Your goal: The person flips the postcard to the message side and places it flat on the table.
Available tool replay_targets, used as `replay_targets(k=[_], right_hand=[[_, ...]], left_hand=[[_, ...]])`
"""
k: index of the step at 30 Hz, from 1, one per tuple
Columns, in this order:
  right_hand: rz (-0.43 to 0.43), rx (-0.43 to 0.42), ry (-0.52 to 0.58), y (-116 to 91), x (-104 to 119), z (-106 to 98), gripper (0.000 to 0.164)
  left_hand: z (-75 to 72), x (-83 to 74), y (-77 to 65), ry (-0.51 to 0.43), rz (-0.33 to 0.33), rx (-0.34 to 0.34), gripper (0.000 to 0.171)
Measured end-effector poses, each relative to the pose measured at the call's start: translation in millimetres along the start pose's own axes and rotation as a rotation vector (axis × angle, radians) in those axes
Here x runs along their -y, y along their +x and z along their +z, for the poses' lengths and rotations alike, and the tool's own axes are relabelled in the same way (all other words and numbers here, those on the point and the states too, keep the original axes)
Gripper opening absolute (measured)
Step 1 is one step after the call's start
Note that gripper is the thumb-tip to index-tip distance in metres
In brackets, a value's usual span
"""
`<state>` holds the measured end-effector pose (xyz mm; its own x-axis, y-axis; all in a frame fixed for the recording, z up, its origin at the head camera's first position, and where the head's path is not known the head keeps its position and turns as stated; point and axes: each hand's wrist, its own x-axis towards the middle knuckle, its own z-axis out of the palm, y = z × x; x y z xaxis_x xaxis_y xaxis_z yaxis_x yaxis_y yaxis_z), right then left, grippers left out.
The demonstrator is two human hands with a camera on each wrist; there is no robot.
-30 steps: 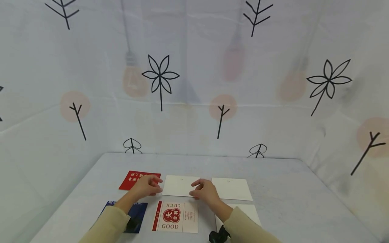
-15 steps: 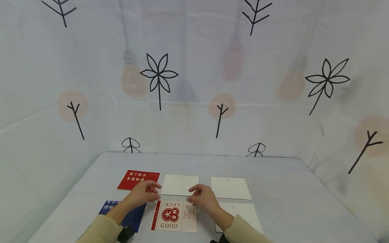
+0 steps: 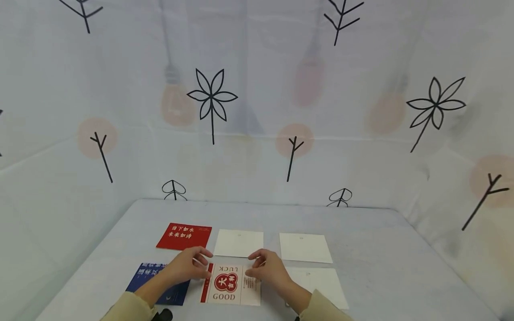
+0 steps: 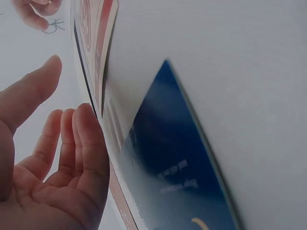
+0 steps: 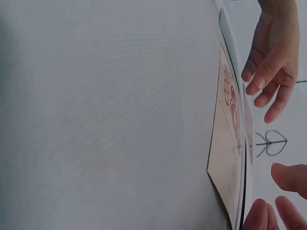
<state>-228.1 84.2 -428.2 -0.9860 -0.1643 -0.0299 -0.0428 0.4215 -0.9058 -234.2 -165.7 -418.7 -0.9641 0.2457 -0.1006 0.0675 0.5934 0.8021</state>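
A cream card with red "GOOD LUCK" print (image 3: 226, 290) lies flat at the front middle of the table. My left hand (image 3: 186, 269) hovers at its left edge, fingers loosely bent and holding nothing. Over the card's right edge is my right hand (image 3: 271, 272), its fingers likewise relaxed around nothing. In the left wrist view, the thumb (image 4: 36, 91) stands well apart from the fingers, and a corner of the blue card (image 4: 168, 143) lies beside the hand. From the right wrist, the printed card (image 5: 223, 139) appears edge-on, with both hands beyond it.
A red card (image 3: 182, 236) with white characters lies at the back left. Two blank white cards, one in the middle (image 3: 238, 244) and one at right (image 3: 306, 248), share its row. Another white card (image 3: 321, 285) lies front right, partly behind the right forearm. Patterned cloth (image 3: 257, 111) hangs behind.
Both hands have come back toward the body, from beside the middle white card to the sides of the GOOD LUCK card. The red card is now fully uncovered. The cards keep their places.
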Motion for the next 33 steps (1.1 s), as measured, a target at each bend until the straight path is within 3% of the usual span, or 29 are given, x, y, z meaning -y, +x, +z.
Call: replay_targets(k=[10,24,33], right_hand=[[0.017,0.014,-0.018,-8,-5,-1,0.037],[0.034,0.044,-0.072,-13,-10,-4,0.052],[0.063,0.109,-0.128,-10,-9,-11,0.056]], left_hand=[[1.9,-1.7,-5.0,0.108,-0.057,0.048,0.058],[1.8,-1.7,-4.5,0.166,-0.103,0.095,0.066],[3.0,-2.8,-2.9,0.184,-0.102,0.105,0.064]])
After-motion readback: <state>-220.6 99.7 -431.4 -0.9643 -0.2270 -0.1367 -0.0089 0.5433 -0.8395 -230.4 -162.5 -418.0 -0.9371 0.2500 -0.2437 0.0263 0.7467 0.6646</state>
